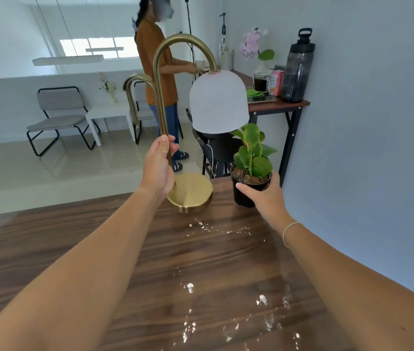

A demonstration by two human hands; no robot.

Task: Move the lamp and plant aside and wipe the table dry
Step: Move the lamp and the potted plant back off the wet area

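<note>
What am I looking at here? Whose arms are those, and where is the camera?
There is no machine here. A person wears a wide-angle camera on the head, looking forward and down, so the two arms reaching in from the bottom are the wearer's own. The left hand grips the brass stem of a lamp with a white dome shade and a round gold base. The right hand holds a small black potted plant. Both sit near the far edge of a dark wooden table. The bright specks nearer the camera are spilled water. Behind, another person stands at a side table holding a large dark bottle.
</note>
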